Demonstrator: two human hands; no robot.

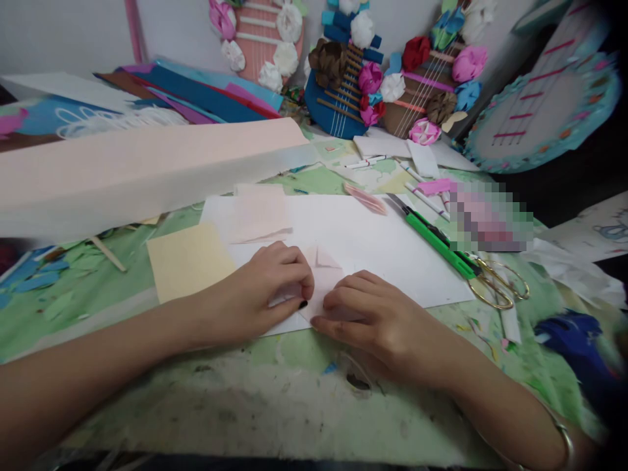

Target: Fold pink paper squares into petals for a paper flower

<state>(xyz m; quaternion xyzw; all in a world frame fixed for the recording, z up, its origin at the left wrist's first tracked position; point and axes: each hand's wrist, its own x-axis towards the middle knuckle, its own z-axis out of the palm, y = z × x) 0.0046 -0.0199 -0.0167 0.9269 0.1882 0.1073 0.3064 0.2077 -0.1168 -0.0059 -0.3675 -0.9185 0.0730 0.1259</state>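
A small pale pink sheet of paper, with folded flaps at its far end, lies on a larger white sheet. My left hand has its fingers curled, thumb and fingertips pinching the paper's left edge. From the other side my right hand presses its bent fingers and thumb together at the near right edge of the same paper. Several pink paper squares lie just beyond the left hand, beside a yellow paper square. A folded pink paper piece rests near the white sheet's far edge.
To the right lie a green utility knife, its blade out, and gold-handled scissors. A long peach paper sheet spans the back left. Decorated paper instruments, including a blue one, stand against the wall. Paper scraps litter the left.
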